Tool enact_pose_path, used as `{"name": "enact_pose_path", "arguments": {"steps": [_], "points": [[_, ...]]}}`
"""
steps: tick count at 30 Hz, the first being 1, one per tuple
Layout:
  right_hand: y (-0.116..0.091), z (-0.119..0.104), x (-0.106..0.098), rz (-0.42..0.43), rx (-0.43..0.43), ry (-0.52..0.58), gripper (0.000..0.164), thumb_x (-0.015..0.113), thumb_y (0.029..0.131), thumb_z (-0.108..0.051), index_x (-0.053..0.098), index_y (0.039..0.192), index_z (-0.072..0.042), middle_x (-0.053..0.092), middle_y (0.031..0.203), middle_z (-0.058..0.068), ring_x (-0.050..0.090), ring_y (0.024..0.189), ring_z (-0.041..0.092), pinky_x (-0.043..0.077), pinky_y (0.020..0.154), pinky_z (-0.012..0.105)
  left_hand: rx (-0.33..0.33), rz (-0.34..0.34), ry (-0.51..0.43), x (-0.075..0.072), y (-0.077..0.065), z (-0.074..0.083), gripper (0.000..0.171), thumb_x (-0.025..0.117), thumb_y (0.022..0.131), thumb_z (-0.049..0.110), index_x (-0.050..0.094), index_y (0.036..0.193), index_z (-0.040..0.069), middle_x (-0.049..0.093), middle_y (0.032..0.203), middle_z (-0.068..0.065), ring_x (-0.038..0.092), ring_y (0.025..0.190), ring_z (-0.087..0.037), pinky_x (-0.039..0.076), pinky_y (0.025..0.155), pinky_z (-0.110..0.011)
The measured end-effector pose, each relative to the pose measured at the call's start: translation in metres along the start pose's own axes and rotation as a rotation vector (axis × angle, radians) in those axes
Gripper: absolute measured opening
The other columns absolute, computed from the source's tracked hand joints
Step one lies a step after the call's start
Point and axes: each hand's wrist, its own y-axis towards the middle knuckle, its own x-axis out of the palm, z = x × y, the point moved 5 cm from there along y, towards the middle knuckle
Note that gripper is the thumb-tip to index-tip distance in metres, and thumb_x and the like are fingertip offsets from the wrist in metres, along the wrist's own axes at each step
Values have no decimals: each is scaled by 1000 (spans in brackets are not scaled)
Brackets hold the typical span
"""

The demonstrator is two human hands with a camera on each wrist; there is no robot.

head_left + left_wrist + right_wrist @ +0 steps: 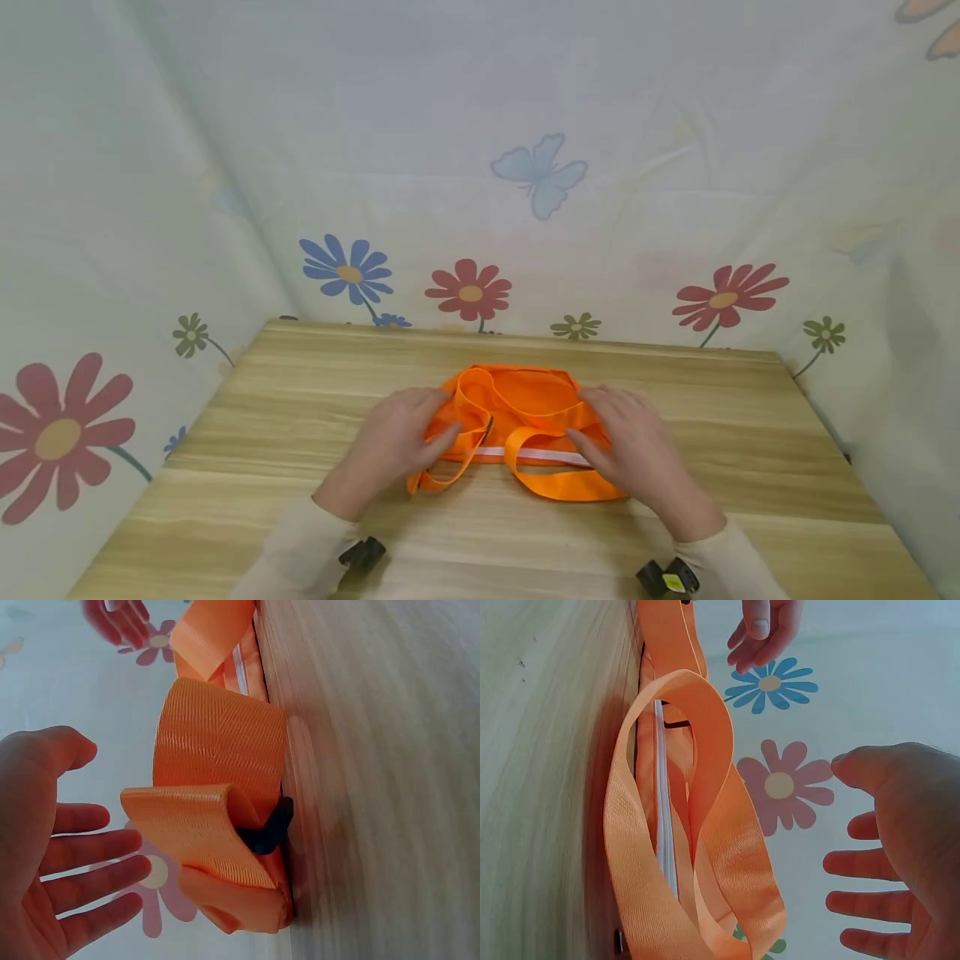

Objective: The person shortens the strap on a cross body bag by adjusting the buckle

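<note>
An orange bag [532,392] lies on the wooden table [750,433], with a white strip [551,456] along its side nearest the person and two loose straps looping out on that same side, the right strap [570,486] making the wider loop. At the bag's left end the left hand [393,446] hovers with fingers spread wide, holding nothing, near a black piece [270,829] by the strap. At the bag's right end the right hand [637,442] is likewise wide, gripping nothing.

Soft, diffuse light, slight blur
</note>
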Motion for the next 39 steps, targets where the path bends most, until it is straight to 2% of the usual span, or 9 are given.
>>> {"name": "enact_pose_path", "arguments": {"steps": [4,7,14,19,24,26,31,39], "points": [[2,-5,2,7,-32,9,59,86,93,-33,66,142,-6,73,139,14,67,130,38,53,111,60,-12,-61,-6,5,2,3,44,79,97,42,73,127,10,79,120,-6,75,111,-28,62,100,-47],[3,-9,5,14,-68,22,57,86,94,-30,66,142,-7,73,139,13,69,125,37,57,107,58,10,-96,1,10,3,6,45,79,97,42,73,128,11,78,120,-4,74,109,-26,62,98,-45],[6,-15,15,-18,-84,50,53,84,96,-29,66,141,-8,72,140,11,70,122,34,59,104,56,76,-103,9,16,6,15,43,76,98,46,74,125,12,78,113,-2,74,97,-23,63,87,-40],[8,-20,20,-11,-108,57,51,83,96,-29,68,140,-7,72,139,10,71,121,33,60,103,54,69,-133,24,21,8,20,41,74,99,48,74,123,15,78,109,0,71,91,-21,62,85,-39],[10,-27,26,4,-145,49,49,84,95,-31,70,136,-7,73,136,9,72,118,31,62,100,50,50,-199,50,29,10,25,46,71,101,53,72,130,17,78,115,1,70,94,-21,61,89,-40],[10,-30,29,5,-162,47,48,84,95,-31,71,134,-7,73,136,9,72,119,30,62,100,49,41,-218,54,33,10,27,46,70,101,53,71,130,17,77,113,1,68,91,-20,61,88,-40],[12,-37,34,-1,-193,43,47,84,95,-33,71,133,-8,72,136,8,70,122,29,61,102,48,52,-213,82,40,9,32,42,74,100,50,71,126,16,74,102,3,66,84,-17,62,82,-36],[16,-42,38,-18,-183,54,45,82,97,-34,71,134,-10,72,138,6,69,125,28,59,104,48,97,-167,76,46,9,35,35,78,99,37,73,125,14,78,105,-1,73,89,-21,63,82,-38]]}}
